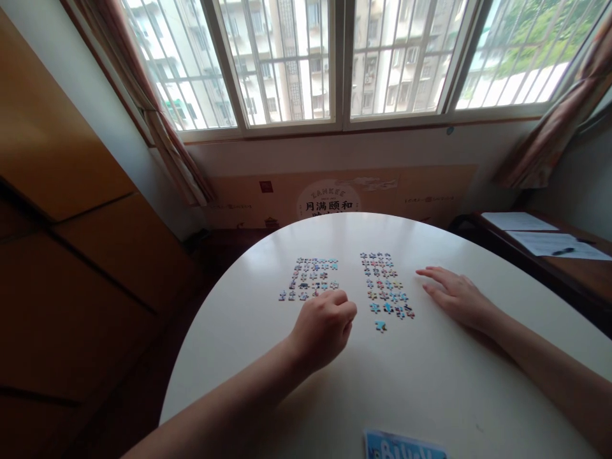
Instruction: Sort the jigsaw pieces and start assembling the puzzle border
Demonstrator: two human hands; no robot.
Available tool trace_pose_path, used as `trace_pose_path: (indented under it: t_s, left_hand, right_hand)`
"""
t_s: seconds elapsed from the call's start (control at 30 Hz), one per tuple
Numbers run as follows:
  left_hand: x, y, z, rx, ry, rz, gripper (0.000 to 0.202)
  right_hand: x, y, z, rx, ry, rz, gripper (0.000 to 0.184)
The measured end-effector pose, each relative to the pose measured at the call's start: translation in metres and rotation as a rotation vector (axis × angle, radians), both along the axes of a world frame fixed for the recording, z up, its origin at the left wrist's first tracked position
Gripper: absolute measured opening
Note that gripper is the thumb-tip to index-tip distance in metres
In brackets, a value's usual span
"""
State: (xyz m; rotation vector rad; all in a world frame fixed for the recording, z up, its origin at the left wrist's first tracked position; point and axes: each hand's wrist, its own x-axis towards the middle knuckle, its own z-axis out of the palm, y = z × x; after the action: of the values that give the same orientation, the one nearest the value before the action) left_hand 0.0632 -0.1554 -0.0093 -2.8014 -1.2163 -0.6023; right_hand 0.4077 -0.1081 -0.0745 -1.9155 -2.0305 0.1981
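Note:
My left hand [325,325] is curled closed over the white table, at the lower right of the left group of jigsaw pieces [304,276]. Whatever its fingers hold, if anything, is hidden from view. Rows of loose pieces make up the right group of jigsaw pieces [380,282], and a single blue jigsaw piece [380,326] lies apart just below it. To the right of that group, my right hand [454,296] rests on the table with its fingers stretched out, touching no piece.
The round white table [229,357] fills the middle. At its near side lies a blue box or card [404,446], partly cut off. Papers [554,245] and a pen [563,251] lie on a dark side table at right. Barred windows stand behind, a wooden cabinet [62,255] at left.

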Motion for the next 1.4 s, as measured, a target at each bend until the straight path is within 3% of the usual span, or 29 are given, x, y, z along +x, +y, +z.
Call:
trace_pose_path:
  t_s: [0.13, 0.4, 1.4]
  left_hand:
    - [0.0001, -0.0014, -0.0026, 0.033, -0.020, -0.026, 0.019]
    - [-0.0004, -0.0039, -0.0027, 0.096, -0.018, -0.223, 0.014]
    - [0.0009, -0.0070, -0.0048, 0.059, -0.011, -0.235, 0.019]
  right_hand:
    - [0.0010, 0.0003, -0.0022, 0.009, -0.017, 0.003, 0.052]
    - [0.0032, 0.0002, -0.0034, -0.012, -0.014, 0.014, 0.056]
    - [0.0073, 0.0027, -0.0070, -0.003, -0.027, 0.024, 0.057]
